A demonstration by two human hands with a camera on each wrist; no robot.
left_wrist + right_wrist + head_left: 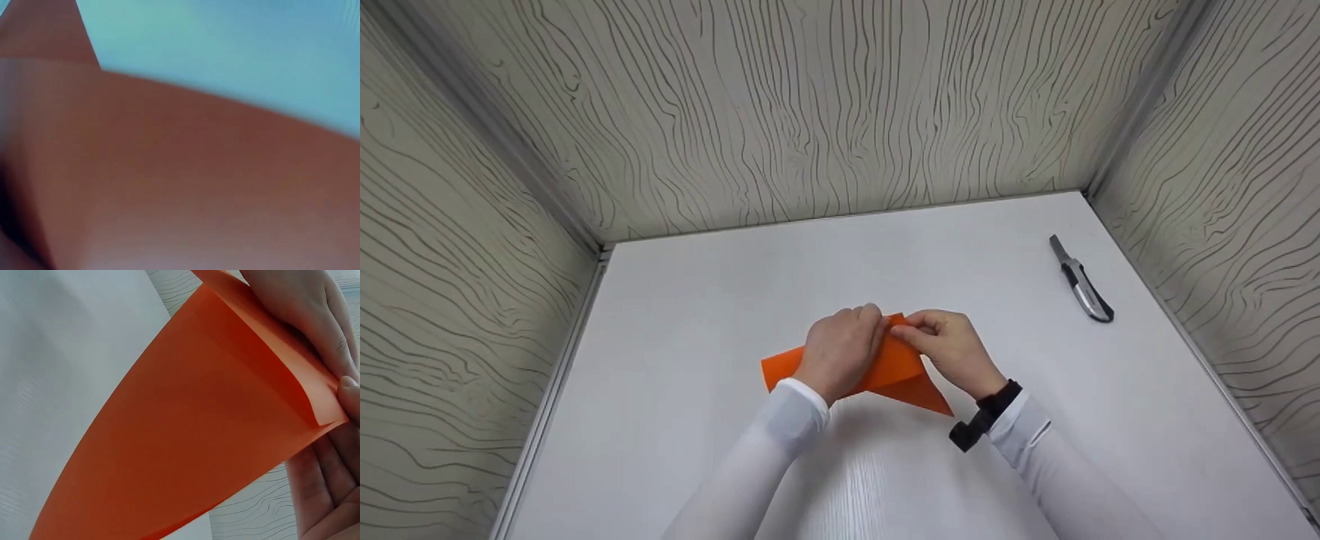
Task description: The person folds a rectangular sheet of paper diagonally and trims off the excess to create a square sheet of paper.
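Note:
A sheet of orange paper (898,364), partly folded over, is held up between both hands above the white table. My left hand (838,349) grips it from above, its fingers bent over the fold. At the upper right corner my right hand (954,346) pinches the edge between thumb and fingers. In the right wrist view a broad flap of the paper (163,416) hangs toward the camera, with a narrow folded strip along its top beside the left hand (306,304). Paper (197,169) fills most of the left wrist view, close and blurred.
On the right side of the white table (675,300) lies a utility knife (1081,281), its tip pointing to the back. Wood-grain patterned panels (810,112) enclose the table at the back, left and right. A black strap (994,409) circles the right wrist.

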